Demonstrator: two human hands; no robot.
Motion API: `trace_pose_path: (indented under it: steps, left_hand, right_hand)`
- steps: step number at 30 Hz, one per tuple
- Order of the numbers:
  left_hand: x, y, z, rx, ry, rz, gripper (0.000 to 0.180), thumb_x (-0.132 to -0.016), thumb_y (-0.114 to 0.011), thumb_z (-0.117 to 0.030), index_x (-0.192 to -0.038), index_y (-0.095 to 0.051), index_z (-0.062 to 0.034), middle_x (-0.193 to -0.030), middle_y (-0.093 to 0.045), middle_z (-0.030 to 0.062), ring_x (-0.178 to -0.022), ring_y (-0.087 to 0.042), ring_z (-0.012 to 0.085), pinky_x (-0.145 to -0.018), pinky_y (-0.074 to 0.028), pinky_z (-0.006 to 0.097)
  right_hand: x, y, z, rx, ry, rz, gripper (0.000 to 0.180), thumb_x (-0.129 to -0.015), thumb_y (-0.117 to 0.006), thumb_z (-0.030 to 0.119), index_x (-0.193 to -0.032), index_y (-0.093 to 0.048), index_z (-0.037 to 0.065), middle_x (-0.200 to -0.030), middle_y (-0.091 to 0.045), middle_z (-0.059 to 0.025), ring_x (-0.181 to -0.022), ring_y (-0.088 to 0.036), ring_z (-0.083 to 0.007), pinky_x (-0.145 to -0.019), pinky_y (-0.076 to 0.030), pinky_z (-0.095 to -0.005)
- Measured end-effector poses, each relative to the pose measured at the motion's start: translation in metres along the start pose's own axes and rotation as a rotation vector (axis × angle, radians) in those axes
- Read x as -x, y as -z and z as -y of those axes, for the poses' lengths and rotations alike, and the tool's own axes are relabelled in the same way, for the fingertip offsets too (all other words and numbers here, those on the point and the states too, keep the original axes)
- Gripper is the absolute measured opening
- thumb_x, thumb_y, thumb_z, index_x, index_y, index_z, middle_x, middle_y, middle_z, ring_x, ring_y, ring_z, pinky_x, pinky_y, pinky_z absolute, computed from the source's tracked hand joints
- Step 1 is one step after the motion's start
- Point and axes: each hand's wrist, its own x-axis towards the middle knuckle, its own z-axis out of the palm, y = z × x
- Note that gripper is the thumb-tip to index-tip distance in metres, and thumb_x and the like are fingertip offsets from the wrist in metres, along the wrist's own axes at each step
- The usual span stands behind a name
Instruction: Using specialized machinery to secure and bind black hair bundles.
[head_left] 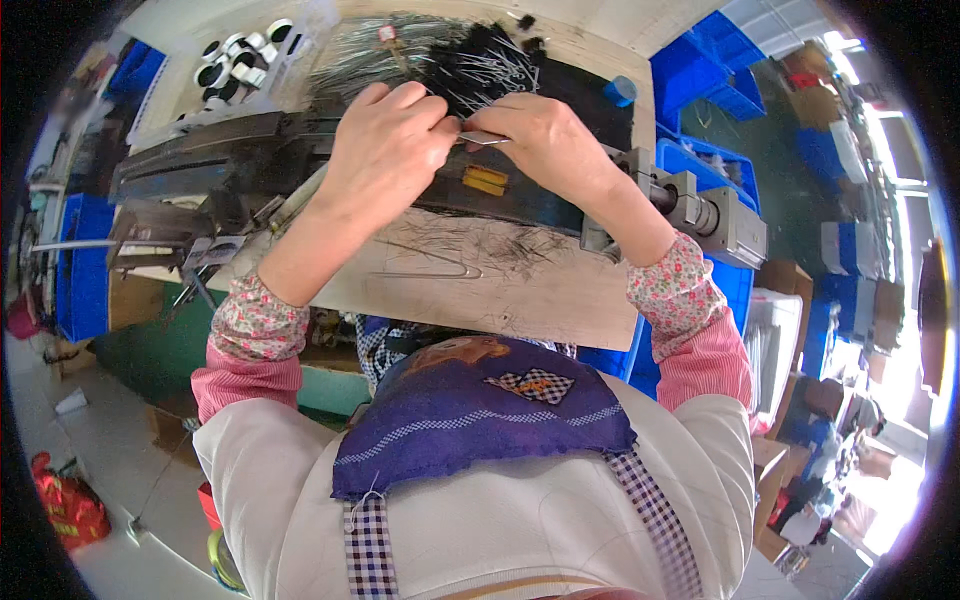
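My left hand (pixel 395 140) and my right hand (pixel 545 140) are close together over the bench, fingertips almost touching. Both have their fingers pinched. A thin metal wire (pixel 487 139) shows between them, with its end lying under my right fingers. How far it runs inside my left hand is hidden. Just beyond my hands lies a pile of black bristle pieces with silvery wire stems (pixel 490 70). Left of that pile is a heap of loose, shiny metal wires (pixel 365 48). A small yellow block (pixel 485 180) sits on the dark work surface below my hands.
A white bin (pixel 170 105) of black-and-white round parts stands at the far left. A metal machine unit (pixel 720 220) is on the right, near blue bins (pixel 705 60). A blue cap (pixel 620 91) sits at the far right. Bent wires (pixel 430 268) and dark bristles litter the wooden front edge (pixel 540 300).
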Motion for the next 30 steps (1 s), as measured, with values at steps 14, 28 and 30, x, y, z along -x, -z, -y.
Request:
trace_pose_path:
  steps: [14,28,30]
  left_hand:
    - [0.059,0.014,-0.011,3.293,0.746,-0.396,0.046,-0.097,-0.044,-0.041,-0.094,-0.055,0.0034,-0.061,-0.048,0.0037,-0.042,-0.041,0.0088,-0.037,-0.032,0.021]
    - [0.081,-0.063,-0.06,1.408,1.018,-0.229,0.025,-0.09,-0.058,-0.016,-0.108,-0.052,0.001,-0.07,-0.057,0.0054,-0.05,-0.054,0.012,-0.044,-0.041,0.022]
    - [0.091,-0.067,-0.047,1.024,0.835,-0.105,0.018,-0.087,-0.061,-0.008,-0.101,-0.056,0.0026,-0.069,-0.059,0.0042,-0.053,-0.056,0.0102,-0.048,-0.044,0.023]
  right_hand:
    - [-0.025,-0.025,0.0,-0.223,-0.328,0.087,0.017,-0.082,-0.065,0.015,-0.093,-0.068,0.003,-0.082,-0.068,-0.0126,-0.075,-0.066,-0.0273,-0.07,-0.051,-0.033]
    - [-0.025,-0.038,0.003,-0.192,-0.287,0.069,0.016,-0.079,-0.064,0.015,-0.088,-0.07,0.002,-0.082,-0.067,-0.0161,-0.078,-0.064,-0.0325,-0.073,-0.052,-0.0386]
    - [-0.026,-0.036,0.002,-0.106,-0.257,0.056,0.016,-0.08,-0.064,0.019,-0.084,-0.069,0.004,-0.083,-0.065,-0.0149,-0.079,-0.064,-0.0326,-0.073,-0.052,-0.0406]
